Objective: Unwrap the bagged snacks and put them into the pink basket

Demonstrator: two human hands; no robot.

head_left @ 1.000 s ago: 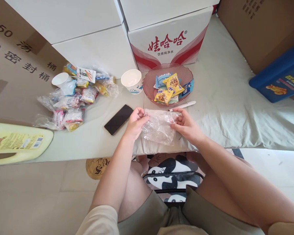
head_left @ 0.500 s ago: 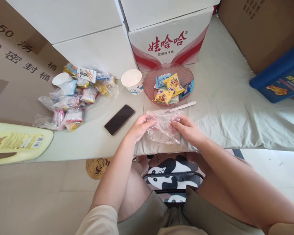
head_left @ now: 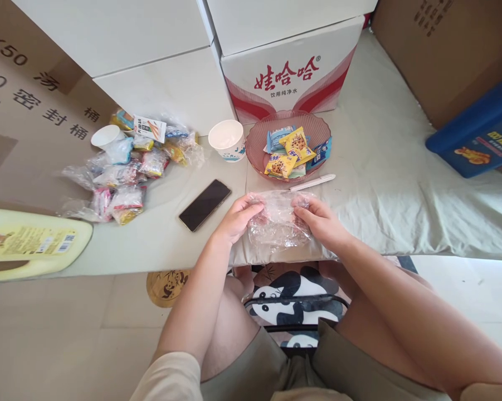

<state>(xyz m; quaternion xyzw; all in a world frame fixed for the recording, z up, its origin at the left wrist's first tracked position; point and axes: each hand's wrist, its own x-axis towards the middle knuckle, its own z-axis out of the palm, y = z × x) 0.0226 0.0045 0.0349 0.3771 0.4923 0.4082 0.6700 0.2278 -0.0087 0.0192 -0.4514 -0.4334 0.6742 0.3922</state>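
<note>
A clear, crinkled plastic bag (head_left: 279, 229) is stretched between my two hands near the table's front edge. My left hand (head_left: 243, 216) pinches its left side, thumb on top. On the opposite side my right hand (head_left: 315, 218) grips it the same way. Just beyond the bag lies a slim white pen-like stick (head_left: 313, 182). Behind that, a pink ribbed bowl (head_left: 257, 133) holds several small snack packets (head_left: 281, 165), yellow and blue. To the left of the bowl stands a white paper cup (head_left: 226, 139).
A dark phone (head_left: 205, 205) lies left of my hands. Farther left are a heap of bagged snacks (head_left: 121, 172), another white cup (head_left: 107, 135) and a yellow jug (head_left: 33, 239). White cartons (head_left: 290, 75) stand behind; a blue container (head_left: 476, 131) is at the right.
My hands stay in nearly the same place. The plastic bag is spread a little wider and flatter between them, and its lower part has shifted shape.
</note>
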